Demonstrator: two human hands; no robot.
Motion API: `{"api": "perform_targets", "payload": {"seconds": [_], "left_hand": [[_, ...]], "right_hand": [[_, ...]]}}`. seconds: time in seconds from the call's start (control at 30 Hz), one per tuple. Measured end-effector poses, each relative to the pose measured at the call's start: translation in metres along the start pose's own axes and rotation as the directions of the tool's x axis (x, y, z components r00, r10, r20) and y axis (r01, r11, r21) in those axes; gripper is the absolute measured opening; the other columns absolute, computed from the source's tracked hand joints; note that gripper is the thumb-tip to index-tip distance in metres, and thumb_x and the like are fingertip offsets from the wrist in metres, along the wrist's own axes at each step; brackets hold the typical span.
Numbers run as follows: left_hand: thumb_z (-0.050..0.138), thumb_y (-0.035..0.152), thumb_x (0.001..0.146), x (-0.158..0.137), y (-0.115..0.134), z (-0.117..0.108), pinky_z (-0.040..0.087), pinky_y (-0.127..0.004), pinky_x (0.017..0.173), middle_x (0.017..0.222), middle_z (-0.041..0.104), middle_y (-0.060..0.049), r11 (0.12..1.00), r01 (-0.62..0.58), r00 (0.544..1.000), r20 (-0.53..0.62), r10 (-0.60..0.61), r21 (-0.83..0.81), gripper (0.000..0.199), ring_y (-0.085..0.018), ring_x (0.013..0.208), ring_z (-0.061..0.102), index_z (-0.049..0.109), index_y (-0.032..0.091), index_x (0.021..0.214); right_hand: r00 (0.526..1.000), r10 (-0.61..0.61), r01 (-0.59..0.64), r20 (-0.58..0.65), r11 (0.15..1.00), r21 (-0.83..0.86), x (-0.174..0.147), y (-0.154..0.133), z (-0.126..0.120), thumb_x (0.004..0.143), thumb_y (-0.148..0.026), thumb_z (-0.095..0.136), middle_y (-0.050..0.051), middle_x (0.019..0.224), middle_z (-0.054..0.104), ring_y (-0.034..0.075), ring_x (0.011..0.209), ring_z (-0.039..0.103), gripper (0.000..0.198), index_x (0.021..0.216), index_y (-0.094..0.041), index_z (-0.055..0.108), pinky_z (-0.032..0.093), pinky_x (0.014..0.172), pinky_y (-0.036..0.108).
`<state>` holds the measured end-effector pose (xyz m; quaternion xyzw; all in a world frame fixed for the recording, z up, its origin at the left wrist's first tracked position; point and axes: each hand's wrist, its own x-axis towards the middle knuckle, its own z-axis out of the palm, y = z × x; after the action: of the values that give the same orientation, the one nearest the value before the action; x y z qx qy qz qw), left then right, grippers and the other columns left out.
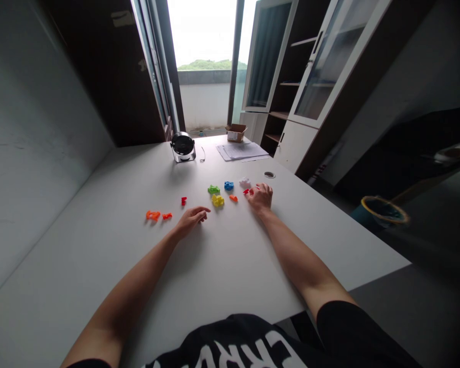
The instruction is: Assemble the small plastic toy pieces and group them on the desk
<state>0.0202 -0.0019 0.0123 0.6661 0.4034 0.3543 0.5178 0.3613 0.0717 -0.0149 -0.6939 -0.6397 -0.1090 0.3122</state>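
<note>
My left hand [193,221] rests low over the white table, index finger stretched out and the others loosely curled, with nothing visible in it. A cluster of yellow plastic pieces [217,200] lies just beyond its fingertip. My right hand [260,197] has its fingers bent down around a small red plastic piece [246,191], part of which shows at the fingertips. White pieces [244,181] lie just beyond that hand. Between the hands are green pieces [213,189], blue pieces [229,185] and one small orange piece [233,198].
Left of my left hand lie a red piece [183,201] and orange pieces [152,215]. Farther back stand a black round device on a bracket [183,147], papers [242,151] and an open cardboard box [235,133]. A cable hole [269,175] is near the right edge.
</note>
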Motion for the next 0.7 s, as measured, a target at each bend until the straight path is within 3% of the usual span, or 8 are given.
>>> {"api": "perform_targets", "payload": {"seconds": [0.3,0.53,0.7], "left_hand": [[0.057,0.042,0.09,-0.002,0.002,0.001,0.046,-0.026,0.073,0.085,0.065,-0.005,1.0,0.003,1.0,-0.012,-0.003,0.003,0.037,-0.015,0.076,0.058,0.073,0.016,0.112],[0.059,0.041,0.089,-0.002,0.01,0.002,0.046,-0.026,0.071,0.084,0.065,-0.005,1.0,0.016,1.0,-0.004,-0.016,0.012,0.037,-0.016,0.077,0.059,0.073,0.016,0.112],[0.059,0.04,0.088,-0.003,0.013,0.002,0.046,-0.026,0.071,0.083,0.064,-0.005,1.0,0.02,1.0,0.0,-0.02,0.008,0.036,-0.016,0.076,0.058,0.074,0.016,0.111]], "right_hand": [[1.0,-0.012,0.013,-0.025,1.0,0.028,0.004,0.006,0.0,0.081,-0.028,0.064,0.015,0.123,0.06,0.032,0.124,0.043,0.012,0.084,-0.019,0.071,0.026,0.113,0.051],[0.956,0.281,-0.271,-0.079,0.955,0.122,0.03,0.051,-0.009,0.085,-0.028,0.057,0.015,0.111,0.066,0.029,0.107,0.055,0.022,0.097,-0.017,0.071,0.043,0.098,0.04],[0.91,0.407,-0.414,0.084,0.903,0.112,0.029,0.076,-0.013,0.083,-0.031,0.061,0.01,0.097,0.072,0.024,0.091,0.062,0.017,0.092,-0.019,0.071,0.047,0.085,0.032]]}}
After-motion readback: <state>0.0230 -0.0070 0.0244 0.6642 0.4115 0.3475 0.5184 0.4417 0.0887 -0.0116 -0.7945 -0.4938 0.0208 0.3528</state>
